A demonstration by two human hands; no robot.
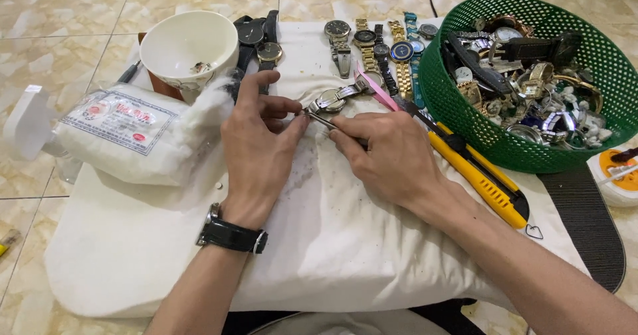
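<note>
My left hand (258, 147) rests on the white cloth (319, 242) and pinches the band of a silver wristwatch (330, 100) at its near end. A black-strapped watch sits on that wrist. My right hand (385, 155) grips thin metal tweezers (323, 120), whose tips meet the silver watch's band right by my left thumb. The watch lies flat on the cloth between both hands.
A row of several watches (372, 46) lies at the cloth's far edge. A green basket (458, 119) full of watches stands at right, a yellow utility knife (475, 172) beside it. A white bowl (189, 46) and a bag of cotton (123, 132) sit left.
</note>
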